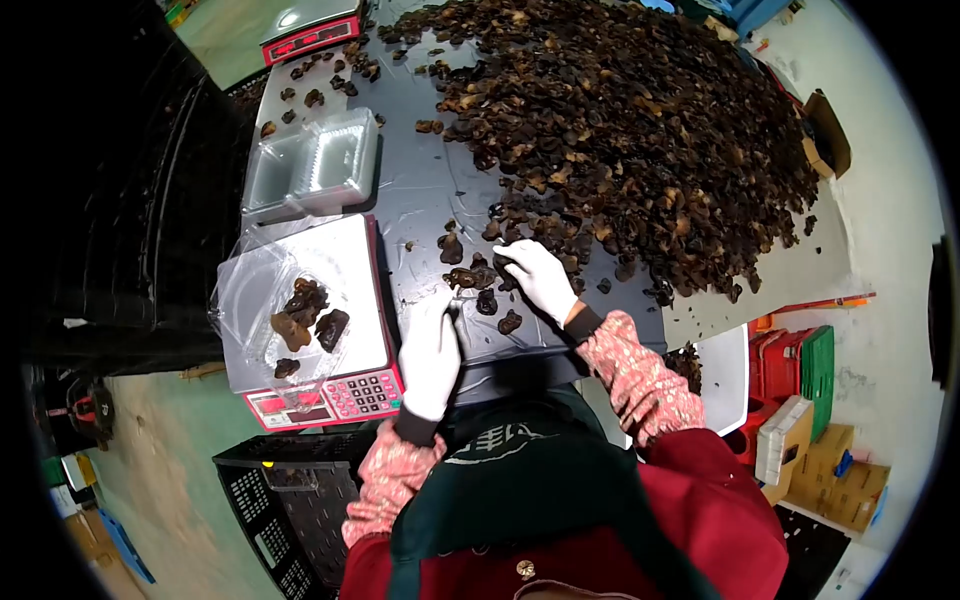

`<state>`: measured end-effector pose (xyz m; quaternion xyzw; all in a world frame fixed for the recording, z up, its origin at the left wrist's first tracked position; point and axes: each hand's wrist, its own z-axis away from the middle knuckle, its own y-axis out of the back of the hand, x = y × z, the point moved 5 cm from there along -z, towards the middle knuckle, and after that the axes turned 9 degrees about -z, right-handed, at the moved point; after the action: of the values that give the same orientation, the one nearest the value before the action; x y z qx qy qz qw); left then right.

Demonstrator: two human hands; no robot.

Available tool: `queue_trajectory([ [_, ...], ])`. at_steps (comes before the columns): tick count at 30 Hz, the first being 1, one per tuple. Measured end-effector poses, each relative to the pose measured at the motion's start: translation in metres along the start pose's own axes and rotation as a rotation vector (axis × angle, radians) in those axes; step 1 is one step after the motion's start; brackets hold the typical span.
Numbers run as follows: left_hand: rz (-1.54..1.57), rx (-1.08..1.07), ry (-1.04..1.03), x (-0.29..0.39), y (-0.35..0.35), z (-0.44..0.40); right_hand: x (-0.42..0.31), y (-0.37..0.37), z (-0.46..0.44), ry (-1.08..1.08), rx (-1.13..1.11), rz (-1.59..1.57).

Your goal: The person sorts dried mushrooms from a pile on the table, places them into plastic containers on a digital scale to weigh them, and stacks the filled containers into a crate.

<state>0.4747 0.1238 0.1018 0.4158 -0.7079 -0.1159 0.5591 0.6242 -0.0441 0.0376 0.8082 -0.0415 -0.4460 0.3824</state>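
My right hand, in a white glove, curls its fingers around a dark wood ear mushroom at the near edge of a large pile of wood ear mushrooms. My left hand, also gloved in white, has its fingers stretched forward over the dark table, beside the scale; its fingertips are partly hard to make out. Several loose mushrooms lie between the two hands. To the left, a clear plastic container sits tilted on a red and white scale, with a few mushrooms in it.
Stacked clear trays stand behind the scale. A second scale is at the far left. Below the table edge are a black crate at left and a white tub at right. Red and green crates stand by the wall.
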Motion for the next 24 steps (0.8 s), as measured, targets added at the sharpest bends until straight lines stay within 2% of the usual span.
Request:
queue_trajectory([
  [3, -0.128, -0.012, 0.061, -0.027, -0.063, -0.015, 0.004, 0.023, 0.024, -0.140, 0.088, -0.099],
  [4, -0.170, -0.011, 0.082, -0.030, -0.073, -0.022, 0.005, 0.029, 0.029, -0.177, 0.145, -0.153],
  [6, -0.267, -0.188, 0.244, -0.038, -0.087, -0.031, 0.004, 0.041, 0.031, -0.207, 0.182, -0.198],
  [7, -0.296, -0.175, 0.191, -0.044, -0.090, -0.032, 0.005, 0.046, 0.032, -0.228, 0.211, -0.242],
  [8, -0.362, -0.200, 0.259, -0.045, -0.089, -0.034, 0.007, 0.050, 0.034, -0.231, 0.214, -0.244],
  [10, -0.347, -0.164, 0.292, -0.051, -0.082, -0.029, 0.010, 0.056, 0.038, -0.254, 0.186, -0.064],
  [12, -0.298, -0.066, 0.281, -0.059, -0.075, -0.022, 0.004, 0.062, 0.030, -0.265, 0.124, 0.326],
  [14, -0.232, 0.028, 0.251, -0.067, -0.067, -0.015, -0.028, 0.069, 0.014, -0.114, 0.213, 0.530],
  [15, -0.191, 0.126, 0.181, -0.065, -0.063, -0.014, -0.039, 0.065, 0.006, -0.089, 0.230, 0.549],
  [16, -0.195, 0.128, 0.183, -0.067, -0.062, -0.011, -0.045, 0.056, -0.002, -0.088, 0.150, 0.413],
  [18, -0.021, 0.071, 0.513, -0.076, -0.061, -0.003, -0.042, 0.007, -0.008, -0.187, -0.174, 0.319],
  [19, 0.001, 0.064, 0.589, -0.078, -0.061, 0.000, -0.050, -0.008, -0.003, -0.164, -0.151, 0.313],
  [22, 0.118, 0.137, 0.625, -0.100, -0.071, 0.017, -0.036, -0.053, -0.011, -0.241, -0.132, 0.431],
  [24, 0.196, 0.132, 0.627, -0.096, -0.070, 0.021, -0.029, -0.060, -0.015, -0.212, -0.114, 0.359],
])
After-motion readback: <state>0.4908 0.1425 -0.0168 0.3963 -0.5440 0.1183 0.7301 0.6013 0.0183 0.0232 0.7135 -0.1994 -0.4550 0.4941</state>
